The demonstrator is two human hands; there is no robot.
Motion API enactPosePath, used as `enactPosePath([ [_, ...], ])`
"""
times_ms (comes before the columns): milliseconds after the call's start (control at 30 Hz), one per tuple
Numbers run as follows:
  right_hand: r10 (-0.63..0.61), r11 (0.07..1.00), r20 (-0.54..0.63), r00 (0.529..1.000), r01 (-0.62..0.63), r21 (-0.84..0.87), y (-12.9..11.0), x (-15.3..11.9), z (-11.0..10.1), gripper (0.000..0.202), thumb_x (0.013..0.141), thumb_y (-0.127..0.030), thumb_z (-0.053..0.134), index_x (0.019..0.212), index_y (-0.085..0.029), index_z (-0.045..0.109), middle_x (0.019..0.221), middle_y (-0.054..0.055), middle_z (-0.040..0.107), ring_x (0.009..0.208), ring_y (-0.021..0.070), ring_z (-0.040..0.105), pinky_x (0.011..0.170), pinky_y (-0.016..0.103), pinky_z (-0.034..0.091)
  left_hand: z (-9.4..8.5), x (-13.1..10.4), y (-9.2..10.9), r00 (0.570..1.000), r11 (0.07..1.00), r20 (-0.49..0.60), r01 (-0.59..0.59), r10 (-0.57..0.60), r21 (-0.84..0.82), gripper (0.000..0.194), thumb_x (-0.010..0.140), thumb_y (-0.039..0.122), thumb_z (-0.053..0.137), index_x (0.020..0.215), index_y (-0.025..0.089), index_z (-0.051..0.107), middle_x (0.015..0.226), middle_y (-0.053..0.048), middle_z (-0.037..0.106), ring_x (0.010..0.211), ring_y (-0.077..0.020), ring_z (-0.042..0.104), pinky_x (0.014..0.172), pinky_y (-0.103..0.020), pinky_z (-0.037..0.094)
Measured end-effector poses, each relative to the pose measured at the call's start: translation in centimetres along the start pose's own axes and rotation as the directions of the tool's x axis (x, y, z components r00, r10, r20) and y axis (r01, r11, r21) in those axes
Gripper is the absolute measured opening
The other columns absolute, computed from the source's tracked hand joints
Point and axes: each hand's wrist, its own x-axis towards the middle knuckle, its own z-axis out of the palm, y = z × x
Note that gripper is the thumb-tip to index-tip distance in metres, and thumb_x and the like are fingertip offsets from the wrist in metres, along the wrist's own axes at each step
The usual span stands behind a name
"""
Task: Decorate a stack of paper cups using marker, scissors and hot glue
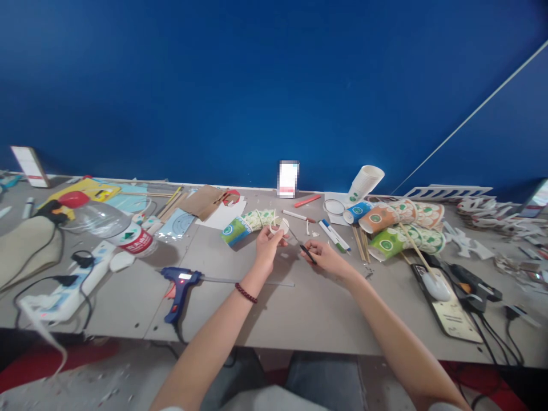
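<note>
Near the middle of the table, my left hand point(269, 242) is closed on a small white round piece point(282, 227), gripped between thumb and fingers. To its right, my right hand point(324, 258) is closed round the black handle of a thin pointed tool point(309, 254). The tool's slim shaft slants up and left toward the white piece; whether they touch is too small to tell. Printed paper cups point(242, 226) lie on their side just beyond my left hand. Behind the hands lies a marker point(298, 216).
A blue glue gun point(182, 288) lies at the left, near a plastic bottle point(115, 228) and a power strip point(79, 285). At the right are more cups point(402, 220), sticks and a black glue gun point(473, 288). A phone point(288, 178) stands against the blue wall.
</note>
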Motion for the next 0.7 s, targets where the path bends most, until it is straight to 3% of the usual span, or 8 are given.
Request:
enactPosePath([
  [700, 0.023, 0.998, 0.016, 1.000, -0.024, 0.051, -0.07, -0.23, 0.40, 0.039, 0.073, -0.057, 0.065, 0.081, -0.023, 0.048, 0.052, -0.009, 0.041, 0.037, 0.0047, 0.028, 0.034, 0.018, 0.019, 0.23, -0.31, -0.12, 1.000, 0.999, 0.013, 0.029, -0.029, -0.022, 0.035, 0.059, 0.037, 0.074, 0.076, 0.018, 0.050, 0.062, -0.001, 0.066, 0.046, -0.0102, 0.055, 0.054, -0.025, 0.046],
])
